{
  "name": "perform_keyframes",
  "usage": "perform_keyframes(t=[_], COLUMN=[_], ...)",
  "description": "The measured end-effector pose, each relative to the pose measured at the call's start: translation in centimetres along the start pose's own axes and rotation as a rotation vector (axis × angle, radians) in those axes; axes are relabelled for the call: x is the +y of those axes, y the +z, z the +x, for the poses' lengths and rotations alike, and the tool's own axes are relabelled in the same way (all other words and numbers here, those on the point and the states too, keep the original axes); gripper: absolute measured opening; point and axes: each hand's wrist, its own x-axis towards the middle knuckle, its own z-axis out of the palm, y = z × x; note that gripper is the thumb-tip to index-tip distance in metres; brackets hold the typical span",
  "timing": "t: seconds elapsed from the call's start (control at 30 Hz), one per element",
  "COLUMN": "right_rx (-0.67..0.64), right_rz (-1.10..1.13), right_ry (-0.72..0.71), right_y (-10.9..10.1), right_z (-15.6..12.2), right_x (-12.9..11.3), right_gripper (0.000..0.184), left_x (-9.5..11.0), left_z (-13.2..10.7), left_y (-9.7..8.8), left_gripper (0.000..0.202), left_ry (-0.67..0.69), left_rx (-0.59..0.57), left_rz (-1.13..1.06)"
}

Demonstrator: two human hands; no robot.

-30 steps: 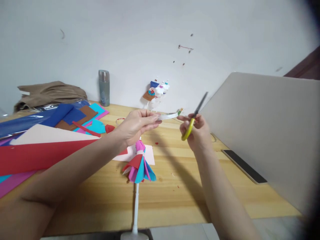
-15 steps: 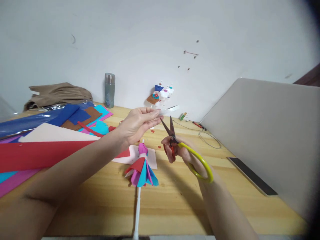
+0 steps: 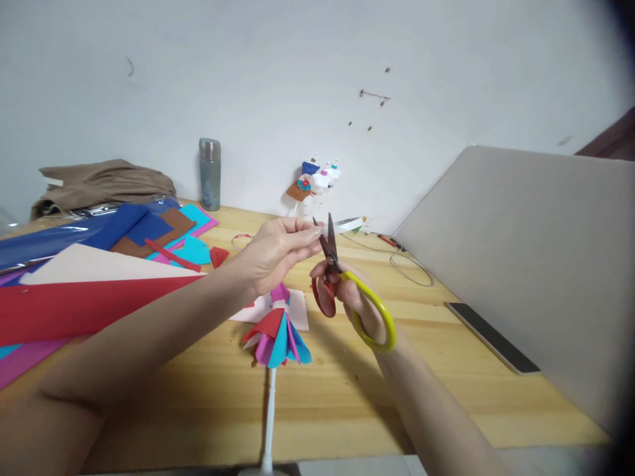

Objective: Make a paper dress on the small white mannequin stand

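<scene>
My left hand [image 3: 276, 251] pinches one end of a thin white strip [image 3: 347, 225] above the wooden table [image 3: 347, 390]. My right hand [image 3: 354, 301] grips scissors [image 3: 342, 284] with one red and one yellow handle loop. Their blades are slightly parted and point up, right beside my left fingertips and across the strip. Below both hands stands a small folded-paper figure [image 3: 278, 330] in pink, red, blue and purple on a white stick [image 3: 269, 423].
Coloured sheets [image 3: 94, 277] in red, white, blue, brown and pink cover the table's left side. A metal flask [image 3: 210, 174] and a small paper craft [image 3: 310, 182] stand by the wall. A grey laptop lid [image 3: 536, 264], a dark phone [image 3: 491, 338] and a cable [image 3: 407, 268] lie to the right.
My right hand swung the scissors from pointing up and right, down and in, until the blades meet the strip at my left fingertips. My left hand stayed nearly still.
</scene>
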Motion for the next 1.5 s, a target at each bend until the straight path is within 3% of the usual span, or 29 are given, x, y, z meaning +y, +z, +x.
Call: perform_keyframes(t=[0.5, 0.77, 1.03, 1.33, 1.5], right_rx=[0.052, 0.095, 0.097, -0.002, 0.037], right_rz=[0.051, 0.094, 0.114, -0.087, -0.221], right_ry=[0.011, 0.031, 0.015, 0.031, 0.06], right_y=[0.4, 1.0, 1.4, 0.3, 0.2], right_z=[0.1, -0.1, 0.2, 0.2, 0.3], right_x=[0.4, 1.5, 2.2, 1.8, 1.5], right_gripper=[0.058, 0.044, 0.043, 0.05, 0.041], left_x=[-0.6, -0.5, -0.6, -0.7, -0.9], left_z=[0.1, 0.2, 0.3, 0.0, 0.0], left_y=[-0.1, -0.3, -0.3, 0.0, 0.0], left_gripper=[0.015, 0.014, 0.015, 0.017, 0.015], left_ry=[-0.011, 0.023, 0.021, -0.014, -0.001], left_rx=[-0.007, 0.009, 0.014, 0.053, 0.036], left_rz=[-0.008, -0.027, 0.001, 0.007, 0.004])
